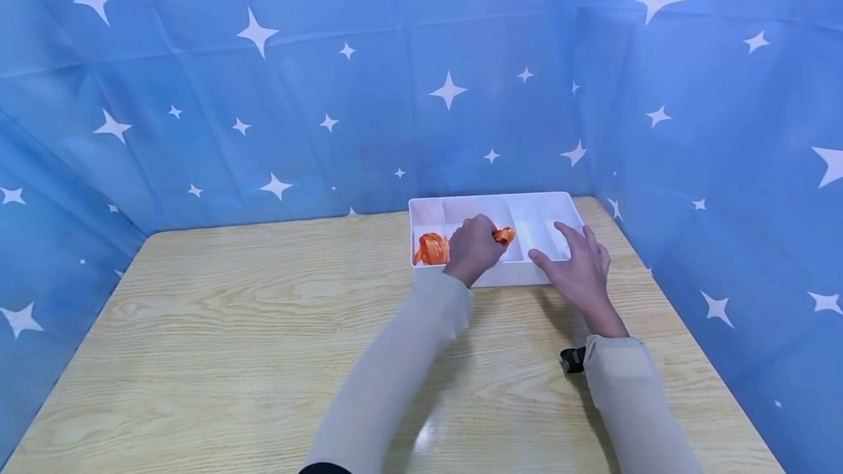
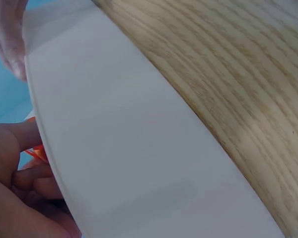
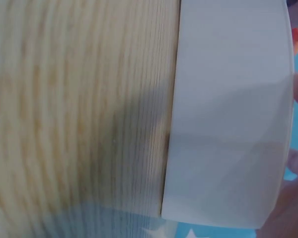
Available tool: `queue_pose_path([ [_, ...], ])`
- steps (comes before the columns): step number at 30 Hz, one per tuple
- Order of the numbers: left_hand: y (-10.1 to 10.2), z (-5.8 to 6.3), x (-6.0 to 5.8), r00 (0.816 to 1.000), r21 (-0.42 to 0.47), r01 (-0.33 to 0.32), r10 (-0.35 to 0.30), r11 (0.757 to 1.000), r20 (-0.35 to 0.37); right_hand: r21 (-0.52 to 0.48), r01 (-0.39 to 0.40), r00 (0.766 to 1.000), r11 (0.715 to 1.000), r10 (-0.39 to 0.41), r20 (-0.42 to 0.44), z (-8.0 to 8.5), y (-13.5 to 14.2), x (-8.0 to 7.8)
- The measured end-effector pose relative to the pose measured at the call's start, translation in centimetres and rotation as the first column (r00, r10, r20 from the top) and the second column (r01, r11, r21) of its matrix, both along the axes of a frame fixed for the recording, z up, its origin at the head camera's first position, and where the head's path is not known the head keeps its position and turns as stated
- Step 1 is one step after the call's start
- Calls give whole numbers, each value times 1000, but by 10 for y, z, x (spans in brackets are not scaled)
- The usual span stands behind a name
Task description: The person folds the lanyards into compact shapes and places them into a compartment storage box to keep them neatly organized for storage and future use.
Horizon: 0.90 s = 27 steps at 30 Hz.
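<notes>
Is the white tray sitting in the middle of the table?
No, in the head view the white tray sits at the far right of the wooden table, close to the blue starred backdrop.

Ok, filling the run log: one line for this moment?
left hand: holds orange ribbon | right hand: rests on white divided tray | wooden table

Bare wooden table [image 1: 263, 328] left and front, white tray [image 1: 490, 280] walls and blue curtain [image 1: 711, 167] hemming far-right corner

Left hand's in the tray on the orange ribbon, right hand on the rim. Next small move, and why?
Probably lift the left hand slightly, drawing the orange ribbon it pinches clear of the divider. The right hand lies flat on the white tray, bracing it; another ribbon bundle lies in the left compartment.
</notes>
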State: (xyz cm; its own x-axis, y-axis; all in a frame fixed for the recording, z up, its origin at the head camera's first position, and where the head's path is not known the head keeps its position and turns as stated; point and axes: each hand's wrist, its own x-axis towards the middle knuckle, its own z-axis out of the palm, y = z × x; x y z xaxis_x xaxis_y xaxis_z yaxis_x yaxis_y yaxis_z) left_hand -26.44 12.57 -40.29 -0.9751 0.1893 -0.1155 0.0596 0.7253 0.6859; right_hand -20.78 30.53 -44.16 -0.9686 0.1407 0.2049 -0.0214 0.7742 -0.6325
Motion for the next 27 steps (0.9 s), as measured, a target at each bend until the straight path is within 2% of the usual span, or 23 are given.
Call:
queue_pose_path([
  [3,1,-1,0,999,-60,31,-33,998,-31,1,0,1000,1000,0,-1,1,0,0],
  [6,2,-3,-1,998,-98,50,-52,994,-19,-2,1,1000,1000,-1,-2,0,0,1],
  [13,4,-5,-2,998,-170,53,-55,984,-9,-8,-1,1000,1000,1,-9,-2,-1,-2],
  [21,-1,-2,1,996,-67,83,-80,994,36,-14,7,1000,1000,-7,1,0,-2,-1],
  [27,-7,-4,0,995,53,99,-99,994,-15,-10,6,1000,1000,-5,13,1,0,1],
])
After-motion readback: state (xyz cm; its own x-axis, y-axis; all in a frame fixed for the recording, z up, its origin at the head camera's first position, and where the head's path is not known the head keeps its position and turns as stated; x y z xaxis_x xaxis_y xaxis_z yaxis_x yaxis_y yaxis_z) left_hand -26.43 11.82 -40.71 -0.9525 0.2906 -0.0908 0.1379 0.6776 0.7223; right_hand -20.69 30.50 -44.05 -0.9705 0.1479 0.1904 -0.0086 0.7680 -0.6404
